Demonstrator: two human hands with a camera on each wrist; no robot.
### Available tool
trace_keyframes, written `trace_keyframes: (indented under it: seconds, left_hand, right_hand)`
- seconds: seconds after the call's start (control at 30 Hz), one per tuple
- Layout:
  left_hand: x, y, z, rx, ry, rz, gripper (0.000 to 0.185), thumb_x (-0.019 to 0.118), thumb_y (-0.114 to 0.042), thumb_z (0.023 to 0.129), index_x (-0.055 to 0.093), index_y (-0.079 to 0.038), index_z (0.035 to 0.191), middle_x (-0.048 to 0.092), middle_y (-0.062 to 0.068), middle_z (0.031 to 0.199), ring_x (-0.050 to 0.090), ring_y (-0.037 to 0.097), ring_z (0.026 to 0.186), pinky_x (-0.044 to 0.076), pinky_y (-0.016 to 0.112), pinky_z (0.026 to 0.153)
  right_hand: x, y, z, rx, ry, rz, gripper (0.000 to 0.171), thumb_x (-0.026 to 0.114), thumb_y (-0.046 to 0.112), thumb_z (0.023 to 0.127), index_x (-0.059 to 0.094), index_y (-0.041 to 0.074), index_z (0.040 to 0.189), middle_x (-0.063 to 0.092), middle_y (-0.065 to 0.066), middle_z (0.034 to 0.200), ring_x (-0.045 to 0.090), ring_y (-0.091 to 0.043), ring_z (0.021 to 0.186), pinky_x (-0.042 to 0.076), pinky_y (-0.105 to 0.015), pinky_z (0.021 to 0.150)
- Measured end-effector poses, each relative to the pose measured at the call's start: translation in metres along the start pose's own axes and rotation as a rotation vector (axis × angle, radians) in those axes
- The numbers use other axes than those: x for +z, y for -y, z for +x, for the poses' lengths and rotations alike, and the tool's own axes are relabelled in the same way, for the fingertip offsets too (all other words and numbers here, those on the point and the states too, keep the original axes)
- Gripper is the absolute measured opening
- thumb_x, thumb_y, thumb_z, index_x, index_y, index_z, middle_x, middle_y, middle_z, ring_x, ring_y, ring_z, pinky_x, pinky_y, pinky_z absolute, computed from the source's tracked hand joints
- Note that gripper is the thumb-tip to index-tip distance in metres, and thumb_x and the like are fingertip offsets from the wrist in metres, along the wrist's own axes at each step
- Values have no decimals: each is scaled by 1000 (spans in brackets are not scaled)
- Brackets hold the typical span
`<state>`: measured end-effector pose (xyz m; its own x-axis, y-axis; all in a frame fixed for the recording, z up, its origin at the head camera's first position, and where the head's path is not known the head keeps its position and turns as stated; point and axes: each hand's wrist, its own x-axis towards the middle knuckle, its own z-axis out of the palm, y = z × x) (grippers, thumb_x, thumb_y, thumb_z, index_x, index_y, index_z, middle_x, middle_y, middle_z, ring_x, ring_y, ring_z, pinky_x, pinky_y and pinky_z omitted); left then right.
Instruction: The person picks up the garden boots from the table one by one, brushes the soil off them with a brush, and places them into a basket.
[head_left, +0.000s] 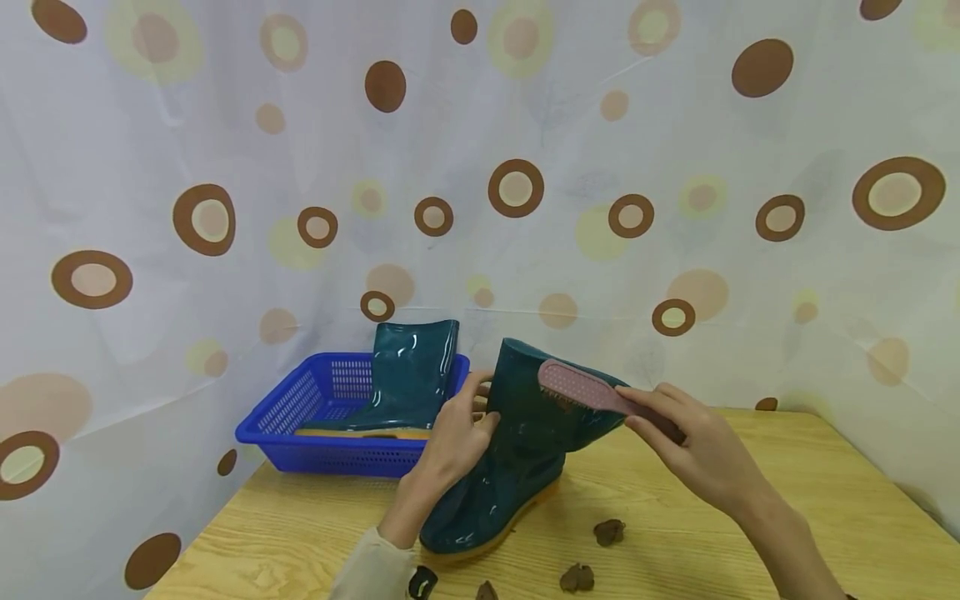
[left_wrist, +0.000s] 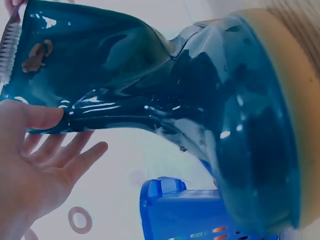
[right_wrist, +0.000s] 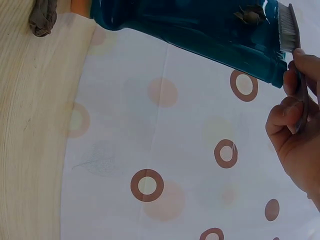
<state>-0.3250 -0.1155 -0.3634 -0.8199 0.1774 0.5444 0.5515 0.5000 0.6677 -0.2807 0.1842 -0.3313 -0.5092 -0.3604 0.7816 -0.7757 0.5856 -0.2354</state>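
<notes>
A glossy teal rubber boot (head_left: 517, 467) with a tan sole stands on the wooden table (head_left: 750, 517), its shaft leaning right. My left hand (head_left: 480, 404) steadies the shaft's left edge. In the left wrist view the thumb presses the boot (left_wrist: 200, 90) while the fingers (left_wrist: 82, 152) stay straight and spread. My right hand (head_left: 652, 412) grips the handle of a pink brush (head_left: 577, 385), bristles against the top of the shaft. A brown dirt smear (right_wrist: 250, 16) sits on the boot (right_wrist: 190, 25) just beside the bristles (right_wrist: 287, 25).
A second teal boot (head_left: 408, 375) stands in a blue plastic basket (head_left: 300, 408) at the table's back left. Brown dirt clumps (head_left: 609, 531) lie on the wood in front of the boot. A spotted curtain (head_left: 525, 167) hangs close behind the table.
</notes>
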Motion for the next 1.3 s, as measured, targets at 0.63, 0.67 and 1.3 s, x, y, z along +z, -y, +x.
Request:
trace_keyframes:
  seconds: [0.63, 0.67, 1.3]
  left_hand:
    - [-2, -9, -1, 90, -136, 26, 40, 61, -17, 99, 49, -16, 137, 70, 9, 107, 73, 21, 92, 61, 33, 81]
    - [-2, -8, 0, 93, -146, 19, 39, 61, -15, 99, 49, -15, 136, 70, 9, 107, 74, 21, 91, 61, 32, 82]
    - [-6, -5, 2, 77, -173, -15, 34, 61, -11, 99, 52, -15, 131, 69, 10, 105, 69, 21, 96, 60, 35, 86]
  right_hand:
    - [4, 0, -1, -42, -70, -91, 41, 75, 3, 85, 70, 17, 124, 48, 14, 82, 36, 3, 61, 31, -10, 53]
    - [4, 0, -1, -41, -69, -95, 41, 75, 3, 85, 70, 17, 124, 48, 14, 82, 35, 3, 61, 30, -10, 53]
    - [9, -2, 0, -27, 10, -153, 35, 74, 9, 88, 71, 16, 122, 44, 14, 77, 33, 4, 58, 31, -15, 51]
